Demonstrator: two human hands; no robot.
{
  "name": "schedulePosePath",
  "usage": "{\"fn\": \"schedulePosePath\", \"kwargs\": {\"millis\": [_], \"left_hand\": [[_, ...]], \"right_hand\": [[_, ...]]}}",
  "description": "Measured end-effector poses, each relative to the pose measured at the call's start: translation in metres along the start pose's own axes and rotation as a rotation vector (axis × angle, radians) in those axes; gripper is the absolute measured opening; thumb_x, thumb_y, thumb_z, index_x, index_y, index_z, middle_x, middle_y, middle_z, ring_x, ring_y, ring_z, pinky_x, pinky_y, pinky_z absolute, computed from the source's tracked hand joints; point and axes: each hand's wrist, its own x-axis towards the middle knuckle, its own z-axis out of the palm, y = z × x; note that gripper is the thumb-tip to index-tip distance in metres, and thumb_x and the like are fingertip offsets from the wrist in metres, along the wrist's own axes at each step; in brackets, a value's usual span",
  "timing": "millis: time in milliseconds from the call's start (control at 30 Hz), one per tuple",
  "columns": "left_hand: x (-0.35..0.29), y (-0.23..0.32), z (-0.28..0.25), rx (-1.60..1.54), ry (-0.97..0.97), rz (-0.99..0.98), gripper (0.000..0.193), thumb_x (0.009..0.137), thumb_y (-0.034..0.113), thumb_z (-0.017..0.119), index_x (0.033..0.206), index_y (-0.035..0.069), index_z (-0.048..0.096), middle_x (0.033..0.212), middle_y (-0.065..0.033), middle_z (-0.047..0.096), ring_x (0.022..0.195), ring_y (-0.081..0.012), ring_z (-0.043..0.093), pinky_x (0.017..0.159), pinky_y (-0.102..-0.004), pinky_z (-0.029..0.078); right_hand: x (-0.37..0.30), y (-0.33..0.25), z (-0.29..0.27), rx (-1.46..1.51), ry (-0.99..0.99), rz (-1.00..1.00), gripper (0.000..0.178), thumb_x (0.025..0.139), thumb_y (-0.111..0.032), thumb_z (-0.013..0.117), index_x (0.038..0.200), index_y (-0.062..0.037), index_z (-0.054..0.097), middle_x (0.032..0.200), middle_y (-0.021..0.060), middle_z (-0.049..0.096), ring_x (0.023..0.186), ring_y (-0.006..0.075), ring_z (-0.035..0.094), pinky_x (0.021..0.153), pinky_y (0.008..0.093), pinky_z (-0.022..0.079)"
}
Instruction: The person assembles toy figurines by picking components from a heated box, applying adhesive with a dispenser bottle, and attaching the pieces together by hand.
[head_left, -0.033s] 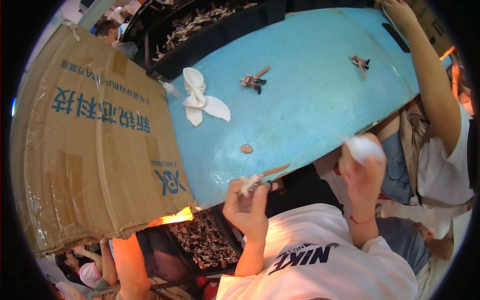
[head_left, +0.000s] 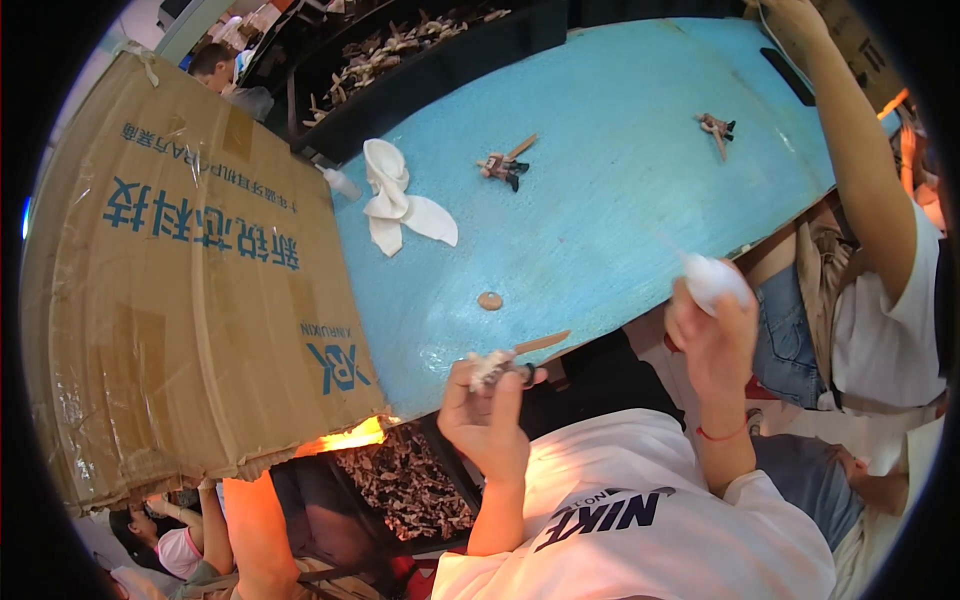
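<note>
My left hand [head_left: 484, 432] pinches a small figurine [head_left: 492, 370] at the near table edge; a flat tan blade-shaped piece [head_left: 543, 342] sticks out beside it. In my right hand [head_left: 712, 335] is a white squeeze bottle [head_left: 716, 283] with a thin nozzle, held off to the right and apart from the figurine. A small round tan disc [head_left: 489, 301] lies on the blue tabletop [head_left: 590, 190] beyond my left hand. Farther off lie a figurine with dark boots [head_left: 503, 170] and, at the right, another like it [head_left: 716, 128].
A white cloth [head_left: 405, 200] and a small white bottle [head_left: 342, 183] lie by the large cardboard sheet [head_left: 200, 300] on the left. Black bins of figurine pieces stand at the back [head_left: 430, 75] and below the table [head_left: 410, 480]. Another person's arm [head_left: 850, 150] reaches over the right side.
My right hand, blurred before, has shifted slightly left, and the bottle shows more clearly with its nozzle toward the upper left. My left hand has moved slightly left and down with the figurine.
</note>
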Motion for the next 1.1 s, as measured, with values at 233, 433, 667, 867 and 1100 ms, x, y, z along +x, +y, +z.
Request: {"fn": "schedulePosePath", "kwargs": {"millis": [233,433,667,867,1100], "left_hand": [[0.010,0.004,-0.018,-0.065,0.057,-0.062,0.009,0.084,0.004,0.054,0.091,-0.002,0.054,0.083,-0.0088,0.058,0.063,-0.0164,0.060,0.053,-0.0309,0.053],[0.011,0.006,-0.029,-0.125,0.077,-0.107,0.006,0.081,-0.002,0.055,0.086,0.000,0.052,0.089,-0.0124,0.058,0.068,-0.0164,0.058,0.056,-0.0319,0.055],[0.014,0.011,-0.035,-0.039,0.107,-0.091,0.007,0.079,-0.005,0.057,0.082,0.000,0.052,0.086,-0.0114,0.060,0.064,-0.0122,0.057,0.054,-0.0263,0.053],[0.017,0.012,-0.047,0.054,0.163,-0.030,0.006,0.081,0.003,0.059,0.086,0.001,0.054,0.080,-0.0083,0.060,0.056,-0.0115,0.057,0.044,-0.0196,0.042],[0.016,0.012,-0.051,0.088,0.124,-0.077,0.011,0.079,-0.003,0.059,0.082,0.003,0.050,0.084,-0.0107,0.062,0.058,-0.0113,0.057,0.045,-0.0201,0.044]], "right_hand": [[0.046,0.027,-0.011,-0.178,-0.176,-0.046,0.028,0.077,-0.010,0.061,0.102,0.0021,0.056,0.093,0.0075,0.059,0.081,0.0119,0.053,0.077,0.0251,0.041],[0.086,0.043,-0.005,-0.614,-0.222,-0.192,0.024,0.076,-0.004,0.062,0.099,0.0013,0.057,0.095,0.0054,0.059,0.087,0.0128,0.056,0.080,0.0269,0.042],[0.122,0.080,-0.024,-1.031,-0.208,-0.314,0.032,0.071,-0.004,0.066,0.101,-0.0001,0.055,0.090,0.0143,0.061,0.084,0.0268,0.060,0.080,0.0328,0.045],[0.082,0.055,0.010,-1.231,-0.022,-0.676,0.026,0.071,-0.001,0.065,0.097,-0.0011,0.059,0.084,0.0125,0.061,0.077,0.0257,0.059,0.068,0.0326,0.047],[0.061,0.096,0.059,-1.157,-0.612,-0.651,0.017,0.071,-0.008,0.067,0.086,-0.0035,0.062,0.073,0.0098,0.057,0.068,0.0240,0.056,0.056,0.0352,0.045]]}}
